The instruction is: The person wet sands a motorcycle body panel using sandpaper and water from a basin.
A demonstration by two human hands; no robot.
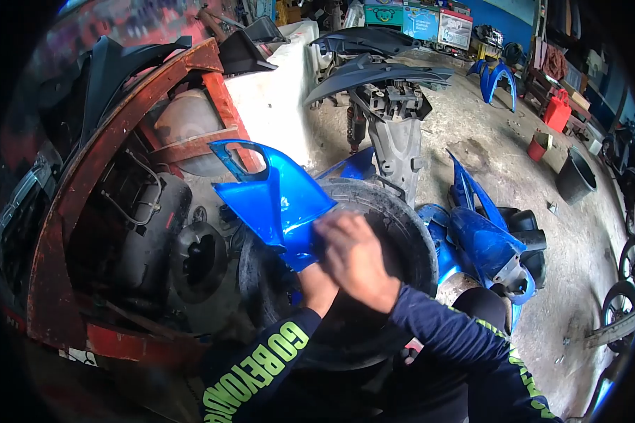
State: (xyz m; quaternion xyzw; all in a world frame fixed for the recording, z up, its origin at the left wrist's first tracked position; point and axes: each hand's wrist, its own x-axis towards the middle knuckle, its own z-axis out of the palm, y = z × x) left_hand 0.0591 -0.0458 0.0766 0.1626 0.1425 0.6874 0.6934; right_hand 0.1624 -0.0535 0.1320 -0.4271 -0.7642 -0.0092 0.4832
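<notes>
My left hand point(319, 287) holds a glossy blue panel point(279, 194) by its lower end. The fingers of this hand are mostly hidden by the panel; their spread cannot be determined, but the grip carries the part. My right hand point(356, 257) is positioned at the panel's right edge, palm side down, with the fingers bent and close together. These fingers are blurred, and I cannot tell whether they touch the panel.

The panel is raised and tilted over the far-left rim of a round black tub point(420, 236). Its upper end, which has a large opening, extends beyond that rim to the left. Both my wrists are above the inside of the tub, in dark sleeves point(261, 366) with yellow-green lettering.

The tub stands on a concrete floor point(564, 282). Just beyond the tub's far rim is a grey motorcycle section point(395, 144). Beside the right rim lies a group of blue body parts point(480, 236). Left of the tub, a rusty red frame point(77, 169) surrounds a black cylinder point(155, 225). A dark bucket point(576, 176) and a red canister point(557, 111) are located toward the floor's right edge; an arched blue part point(499, 83) stands near its far-right corner.
</notes>
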